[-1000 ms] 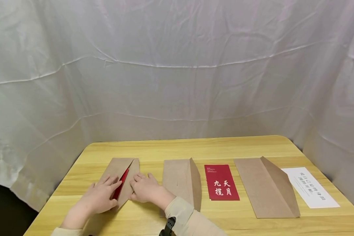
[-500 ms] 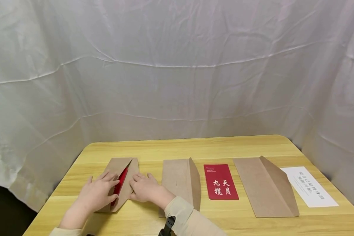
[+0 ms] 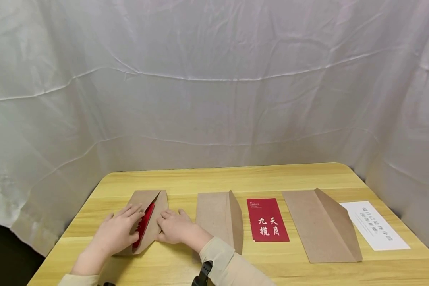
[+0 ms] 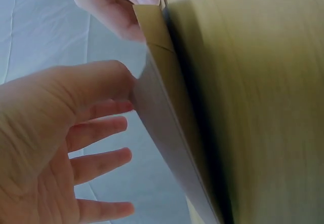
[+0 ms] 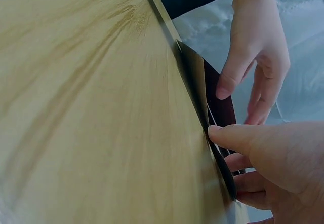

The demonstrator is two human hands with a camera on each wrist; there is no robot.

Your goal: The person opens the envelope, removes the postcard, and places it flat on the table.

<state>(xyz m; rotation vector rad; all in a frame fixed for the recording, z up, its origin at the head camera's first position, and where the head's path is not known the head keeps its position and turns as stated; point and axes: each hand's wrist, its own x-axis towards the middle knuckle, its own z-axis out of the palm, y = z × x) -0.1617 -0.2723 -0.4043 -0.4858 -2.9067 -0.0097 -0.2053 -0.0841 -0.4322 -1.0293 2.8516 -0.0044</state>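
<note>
A brown paper envelope (image 3: 145, 195) lies at the left of the table, with its flap lifted on the right side. A red card (image 3: 147, 218) sits partly inside its opening. My left hand (image 3: 116, 232) lies over the card with fingers extended; in the left wrist view its thumb touches the paper and its other fingers (image 4: 101, 165) spread loosely. At the envelope's right edge my right hand (image 3: 175, 228) pinches the flap, thumb on one face and fingers on the other in the right wrist view. The card's left part is hidden under my left hand.
Right of my hands lies a second brown envelope (image 3: 214, 218), partly under my right forearm. Beyond it are a red card with white characters (image 3: 268, 220), a third envelope (image 3: 318, 226) and a white printed card (image 3: 375, 226). A grey curtain (image 3: 214, 111) surrounds the wooden table (image 3: 307, 174).
My left hand has shifted slightly left, and the envelope's opening has widened, so more of the red card shows. My right hand has stayed at the envelope's right edge.
</note>
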